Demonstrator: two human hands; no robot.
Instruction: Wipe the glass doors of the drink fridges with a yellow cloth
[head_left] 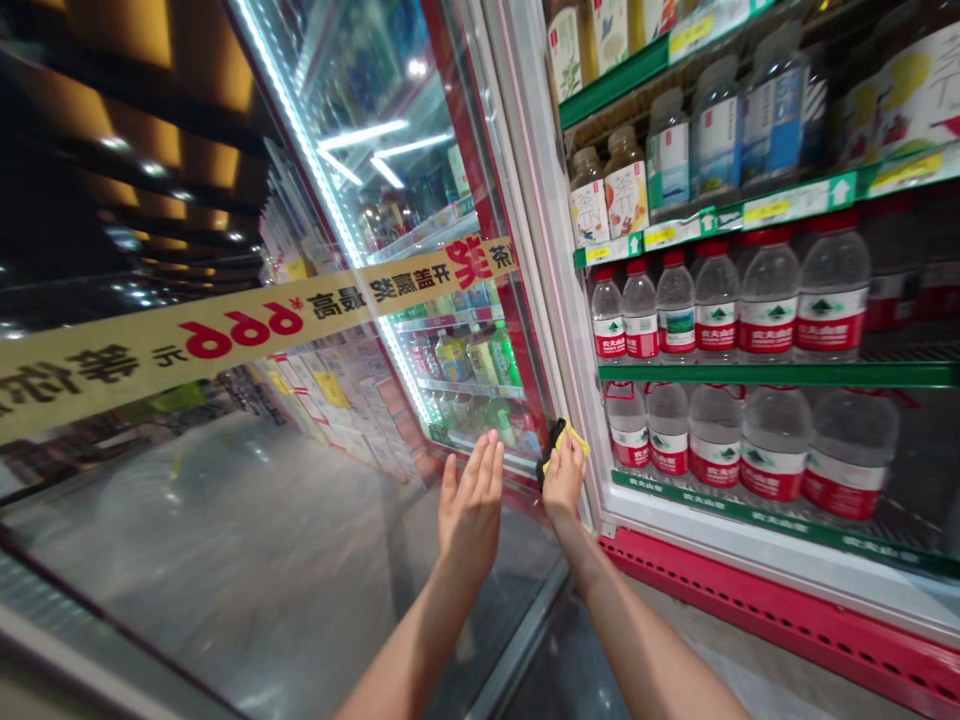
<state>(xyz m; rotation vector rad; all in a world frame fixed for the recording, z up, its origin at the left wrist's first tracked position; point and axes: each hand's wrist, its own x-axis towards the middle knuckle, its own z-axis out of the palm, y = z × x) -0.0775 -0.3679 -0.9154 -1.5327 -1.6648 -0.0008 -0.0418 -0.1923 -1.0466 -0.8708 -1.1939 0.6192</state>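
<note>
My right hand (565, 478) grips a folded yellow and black cloth (568, 448) against the hinge-side edge of a glass fridge door. To its left, my left hand (472, 500) is held up with fingers stretched out, at or near the glass door (337, 540); whether it touches the glass cannot be made out. The door stands open, with a yellow printed strip (247, 325) across it.
Right of my hands, fridge shelves (780, 376) hold several red-capped water bottles (716, 300) and, higher up, tea bottles (626, 190). A red perforated base panel (750, 600) runs along the fridge's bottom. Stacked cartons (330, 390) show through the glass.
</note>
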